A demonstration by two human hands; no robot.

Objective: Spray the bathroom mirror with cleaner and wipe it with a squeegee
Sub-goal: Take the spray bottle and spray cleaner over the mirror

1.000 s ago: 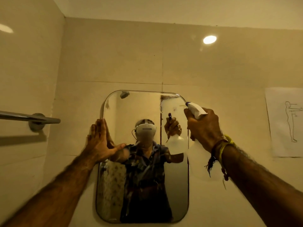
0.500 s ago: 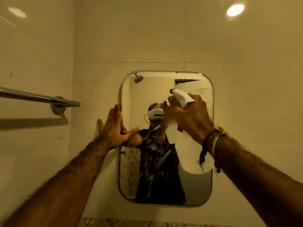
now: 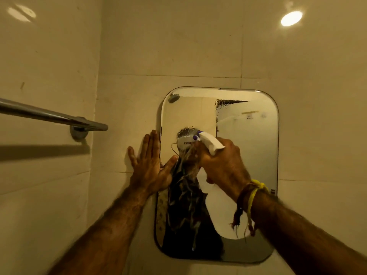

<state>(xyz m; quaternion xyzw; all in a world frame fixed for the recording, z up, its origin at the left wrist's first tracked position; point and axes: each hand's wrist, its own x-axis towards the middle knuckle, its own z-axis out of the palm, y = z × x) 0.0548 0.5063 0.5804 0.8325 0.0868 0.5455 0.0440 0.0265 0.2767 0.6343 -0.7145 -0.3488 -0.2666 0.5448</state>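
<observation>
A rounded rectangular mirror (image 3: 252,147) hangs on the beige tiled wall. My right hand (image 3: 224,165) grips a white spray bottle (image 3: 210,143) whose nozzle points left at the middle of the glass. Wet streaks of cleaner (image 3: 188,185) run down the mirror below the nozzle. The bottle's translucent body hangs below my fist in front of the lower glass. My left hand (image 3: 151,165) lies flat with fingers spread against the wall at the mirror's left edge. No squeegee is in view.
A chrome towel bar (image 3: 51,116) sticks out from the left wall at about hand height, left of my left hand. Ceiling lights reflect on the glossy tiles at the upper right (image 3: 291,18) and upper left.
My right hand has carried the bottle from the mirror's upper right to its middle. Streaks of cleaner now run down the glass. My view has pulled back and shifted; my left hand stays pressed at the edge.
</observation>
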